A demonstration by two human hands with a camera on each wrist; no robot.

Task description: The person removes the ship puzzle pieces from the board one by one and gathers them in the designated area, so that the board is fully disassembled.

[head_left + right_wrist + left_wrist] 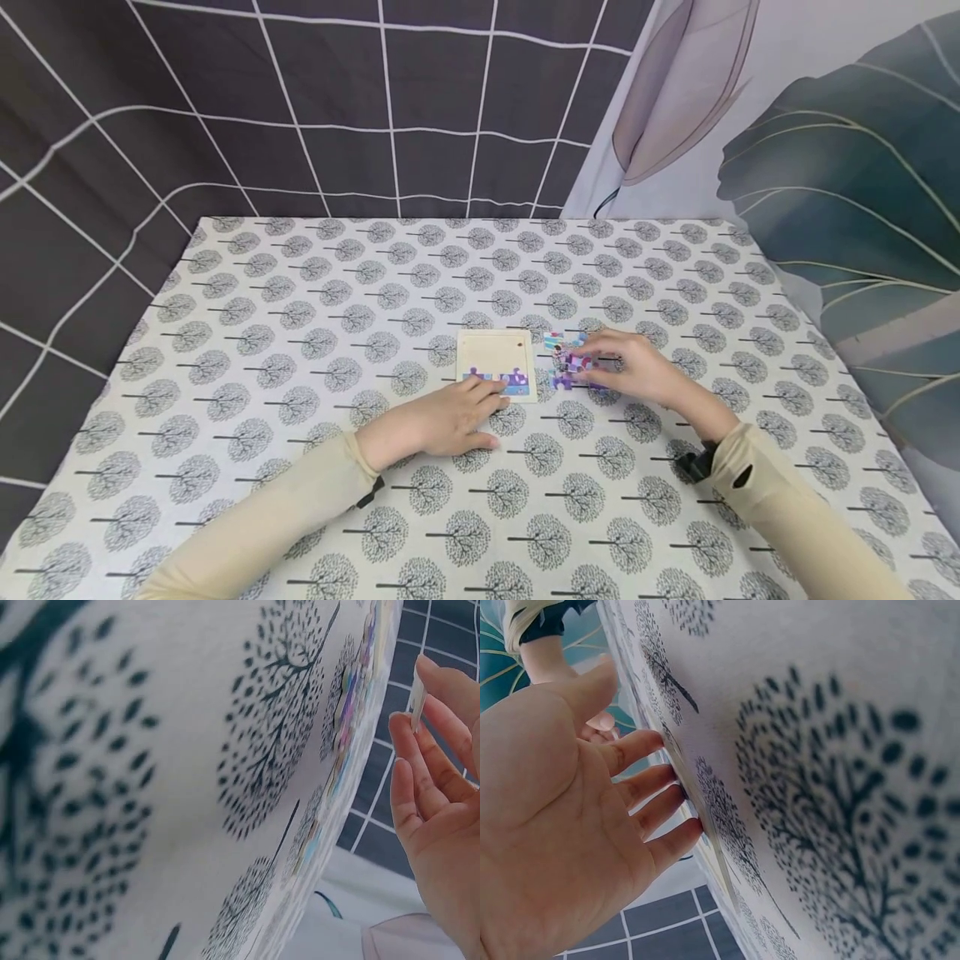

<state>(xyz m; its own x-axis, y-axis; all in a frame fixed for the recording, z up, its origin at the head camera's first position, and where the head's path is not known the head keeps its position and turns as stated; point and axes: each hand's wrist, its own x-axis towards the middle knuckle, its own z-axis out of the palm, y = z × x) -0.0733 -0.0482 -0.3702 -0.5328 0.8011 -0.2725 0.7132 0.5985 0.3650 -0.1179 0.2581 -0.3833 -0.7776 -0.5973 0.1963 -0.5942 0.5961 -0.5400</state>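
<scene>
A square jigsaw tray of pale wood lies mid-table, with joined purple and blue pieces along its near edge. My left hand lies over that near edge, fingers extended; in the left wrist view its fingertips touch the tray's side. To the right of the tray, my right hand is above a cluster of loose colourful pieces. A thin puzzle piece is pinched between its thumb and fingers, seen edge-on in the right wrist view. The picture on that piece cannot be made out.
A white cloth printed with grey trees covers the table. A dark curtain with white grid lines hangs behind it. Large leaf shapes mark the pale curtain at the right. A black cord shows at the back edge.
</scene>
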